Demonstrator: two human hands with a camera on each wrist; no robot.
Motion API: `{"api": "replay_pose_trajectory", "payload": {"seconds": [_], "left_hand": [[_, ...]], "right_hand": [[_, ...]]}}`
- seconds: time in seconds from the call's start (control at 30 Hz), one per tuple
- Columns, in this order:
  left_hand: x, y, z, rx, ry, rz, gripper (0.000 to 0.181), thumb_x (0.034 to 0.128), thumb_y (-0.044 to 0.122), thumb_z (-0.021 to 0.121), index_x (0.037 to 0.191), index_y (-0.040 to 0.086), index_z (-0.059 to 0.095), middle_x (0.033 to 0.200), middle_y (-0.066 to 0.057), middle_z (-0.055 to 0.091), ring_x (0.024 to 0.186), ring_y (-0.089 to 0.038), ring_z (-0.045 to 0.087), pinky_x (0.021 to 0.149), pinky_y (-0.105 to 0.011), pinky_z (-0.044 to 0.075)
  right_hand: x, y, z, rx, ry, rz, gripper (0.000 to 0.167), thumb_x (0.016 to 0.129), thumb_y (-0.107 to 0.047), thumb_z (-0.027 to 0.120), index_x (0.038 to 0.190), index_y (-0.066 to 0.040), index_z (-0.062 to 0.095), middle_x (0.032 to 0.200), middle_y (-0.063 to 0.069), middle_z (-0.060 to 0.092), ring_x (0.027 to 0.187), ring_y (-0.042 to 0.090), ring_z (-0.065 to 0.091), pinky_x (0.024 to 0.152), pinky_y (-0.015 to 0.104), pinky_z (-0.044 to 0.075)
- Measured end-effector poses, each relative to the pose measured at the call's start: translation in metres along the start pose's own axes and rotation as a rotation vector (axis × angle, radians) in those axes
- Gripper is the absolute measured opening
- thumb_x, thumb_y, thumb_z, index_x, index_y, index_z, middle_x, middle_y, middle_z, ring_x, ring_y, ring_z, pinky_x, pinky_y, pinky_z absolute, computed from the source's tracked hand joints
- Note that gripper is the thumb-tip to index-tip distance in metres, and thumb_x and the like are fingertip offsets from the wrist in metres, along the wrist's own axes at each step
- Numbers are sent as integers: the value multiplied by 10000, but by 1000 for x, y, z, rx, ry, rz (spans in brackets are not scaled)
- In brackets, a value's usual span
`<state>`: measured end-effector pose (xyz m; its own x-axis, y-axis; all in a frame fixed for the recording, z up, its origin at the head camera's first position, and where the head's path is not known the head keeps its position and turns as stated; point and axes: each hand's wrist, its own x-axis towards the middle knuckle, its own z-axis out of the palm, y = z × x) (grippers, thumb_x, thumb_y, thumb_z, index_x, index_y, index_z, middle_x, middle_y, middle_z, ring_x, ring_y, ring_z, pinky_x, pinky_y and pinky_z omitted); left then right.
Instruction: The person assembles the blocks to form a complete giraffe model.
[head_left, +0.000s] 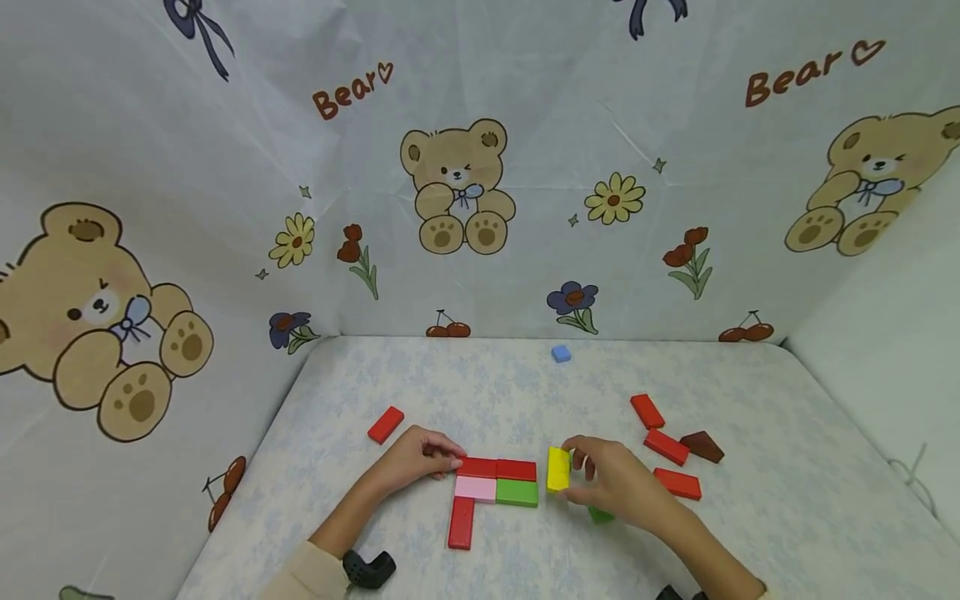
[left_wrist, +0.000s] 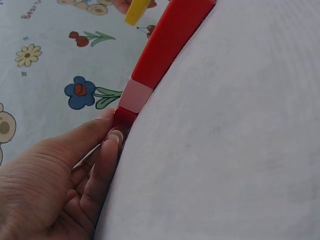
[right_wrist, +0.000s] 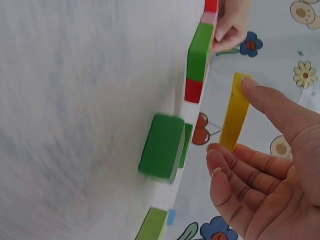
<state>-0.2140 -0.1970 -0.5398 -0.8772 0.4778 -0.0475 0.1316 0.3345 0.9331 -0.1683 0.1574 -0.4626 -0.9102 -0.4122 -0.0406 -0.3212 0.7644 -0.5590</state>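
One red block lies nearest, then a pink block and green block; right of these, the right hand pinches a yellow block. Just beyond the pink, the left hand touches another red block; whether gripping, I cannot tell.

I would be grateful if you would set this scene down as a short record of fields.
Left hand: touches left end of the upper-left red block
Right hand: holds yellow block raised off the table
Layout, head view: upper-left red block beside upper-right red block; pink block and light-green block below; lower red block under pink
Loose, right: three red blocks, brown piece
Loose, left: single red block
Far edge: blue piece
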Motion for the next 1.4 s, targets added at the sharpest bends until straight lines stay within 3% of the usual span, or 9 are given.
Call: {"api": "replay_pose_trajectory", "payload": {"seconds": [0.17,0.43,0.77,1.03,1.4], "left_hand": [[-2,-1,-3,21,11,10,143,908,234,790,1046,200,806,870,-2,742,656,-133,639,624,-264,569],[-2,-4,0,19,0,12,161,910,273,788,1056,209,805,897,4,746,677,-149,657,644,-287,586],[1,-3,1,8,3,11,149,905,266,793,1046,219,806,892,4,749,662,-148,640,629,-274,577],[0,0,0,21,-2,5,147,911,268,787,1049,224,803,873,3,747,663,-141,640,632,-275,573],[0,0,1,2,7,-6,154,904,220,795,1045,160,808,881,-12,752,652,-134,643,620,-269,577]], "right_hand": [[-10,-11,9,0,-55,-32,577,745,-328,920,1214,-104,669,873,-72,621,749,119,556,609,204,505],[-28,-21,20,8,-167,-15,555,736,-344,921,1180,-122,675,838,-85,589,744,119,531,634,229,486],[-34,-23,32,7,-207,-19,564,731,-336,926,1176,-76,697,790,-102,556,715,91,503,635,213,476],[-36,-18,31,246,-252,-41,514,773,-196,902,1180,-40,629,792,-37,599,657,95,539,591,216,492],[-34,-19,40,364,-203,-21,474,767,-118,899,1120,-37,593,788,13,609,647,113,560,590,209,495]]}}
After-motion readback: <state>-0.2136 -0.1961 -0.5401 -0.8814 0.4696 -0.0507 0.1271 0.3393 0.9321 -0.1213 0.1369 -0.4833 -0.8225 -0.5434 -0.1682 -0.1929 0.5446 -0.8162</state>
